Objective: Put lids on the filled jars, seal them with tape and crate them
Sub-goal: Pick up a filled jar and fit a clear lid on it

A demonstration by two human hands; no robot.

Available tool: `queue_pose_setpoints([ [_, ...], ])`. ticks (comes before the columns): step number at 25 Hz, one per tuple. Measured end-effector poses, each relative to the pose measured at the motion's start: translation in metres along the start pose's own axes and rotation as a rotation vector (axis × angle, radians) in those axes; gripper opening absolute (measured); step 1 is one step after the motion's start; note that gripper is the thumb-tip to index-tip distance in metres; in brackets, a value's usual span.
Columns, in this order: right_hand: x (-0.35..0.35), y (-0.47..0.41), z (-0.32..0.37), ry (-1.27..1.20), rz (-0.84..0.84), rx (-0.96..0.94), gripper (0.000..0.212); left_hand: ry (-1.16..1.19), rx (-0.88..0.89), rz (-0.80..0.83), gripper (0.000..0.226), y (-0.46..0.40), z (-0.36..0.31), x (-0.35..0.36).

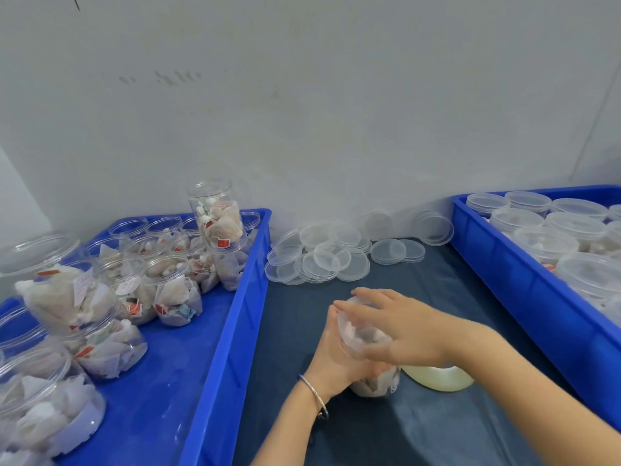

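Glossy blue plastic crates (215, 348) hold clear, smooth plastic jars (174, 297) of matt white paper sachets. At twelve o'clock, translucent plastic lids (322, 260) lie on smooth dark blue table covering (437, 297). Shiny metal bangle (317, 396).

pale scuffed wall (302, 95), dark blue table cover (437, 287), silver bracelet (317, 395)

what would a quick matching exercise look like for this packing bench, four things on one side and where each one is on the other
Things:
1. open filled jars
2. loose lids
3. tape roll
4. lidded jars

Places:
A. right blue crate
B. left blue crate
C. on the mat by the wall
D. on the mat, just right of the jar in hand

Pairs: 1-B, 2-C, 3-D, 4-A
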State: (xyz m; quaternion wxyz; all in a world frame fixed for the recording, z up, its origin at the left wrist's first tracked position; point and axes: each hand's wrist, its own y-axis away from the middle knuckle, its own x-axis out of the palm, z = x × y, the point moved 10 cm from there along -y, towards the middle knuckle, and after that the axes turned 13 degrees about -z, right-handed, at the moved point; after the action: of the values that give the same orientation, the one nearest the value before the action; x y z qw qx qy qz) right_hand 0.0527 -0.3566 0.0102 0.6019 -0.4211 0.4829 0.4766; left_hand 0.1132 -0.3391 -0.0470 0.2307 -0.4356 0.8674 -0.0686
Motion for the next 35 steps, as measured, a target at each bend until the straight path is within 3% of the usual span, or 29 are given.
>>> queue_pose_setpoints([
  [3, -0.011, -0.001, -0.002, 0.394, -0.138, 0.026, 0.08, 0.116, -0.126, -0.013, 0.072, 0.003, 0.009, 0.0],
  [4, -0.007, -0.001, 0.005, 0.419, -0.124, -0.001, 0.082, 0.164, -0.154, -0.025, 0.071, 0.004, 0.017, -0.002],
  [8, -0.012, 0.006, 0.008, 0.097, 0.079, -0.089, 0.064, 0.18, -0.122, -0.009, 0.082, 0.003, 0.015, -0.001],
  [12, -0.033, -0.001, 0.014, 0.321, -0.217, -0.153, 0.069, 0.094, -0.098, -0.016, 0.087, 0.007, 0.022, -0.003],
  [14, -0.035, -0.002, 0.014, 0.231, -0.245, -0.167, 0.071, 0.04, -0.089, -0.047, 0.083, 0.005, 0.014, -0.005],
  [16, -0.028, 0.001, 0.018, 0.113, -0.167, -0.226, 0.068, -0.024, -0.025, -0.062, 0.072, 0.001, 0.004, -0.003],
  [20, -0.034, -0.004, 0.022, 0.183, -0.3, -0.256, 0.069, -0.053, -0.019, -0.077, 0.075, 0.002, 0.008, -0.005],
  [24, -0.016, -0.008, 0.018, 0.181, -0.222, -0.271, 0.055, -0.216, 0.068, -0.052, 0.054, 0.001, -0.008, -0.002],
  [26, -0.012, -0.005, 0.023, 0.3, -0.401, -0.259, 0.048, -0.268, 0.118, -0.05, 0.046, 0.004, -0.007, -0.001],
  [27, -0.013, -0.002, 0.024, 0.323, -0.481, -0.197, 0.046, -0.269, 0.109, -0.053, 0.056, 0.008, -0.001, -0.003],
  [29, -0.009, -0.001, 0.027, 0.265, -0.567, -0.093, 0.039, -0.233, 0.068, -0.077, 0.079, 0.013, 0.009, -0.008],
  [31, -0.014, 0.002, 0.031, 0.196, -0.682, -0.098, 0.037, -0.246, 0.085, -0.052, 0.062, 0.019, 0.002, -0.003],
  [33, -0.029, 0.005, 0.008, -0.219, -0.724, -0.041, 0.037, -0.103, 0.035, -0.083, 0.059, 0.025, -0.001, -0.003],
  [35, -0.033, 0.023, -0.041, -0.667, -0.842, 0.129, 0.034, 0.089, -0.052, -0.156, 0.078, 0.028, 0.008, -0.013],
])
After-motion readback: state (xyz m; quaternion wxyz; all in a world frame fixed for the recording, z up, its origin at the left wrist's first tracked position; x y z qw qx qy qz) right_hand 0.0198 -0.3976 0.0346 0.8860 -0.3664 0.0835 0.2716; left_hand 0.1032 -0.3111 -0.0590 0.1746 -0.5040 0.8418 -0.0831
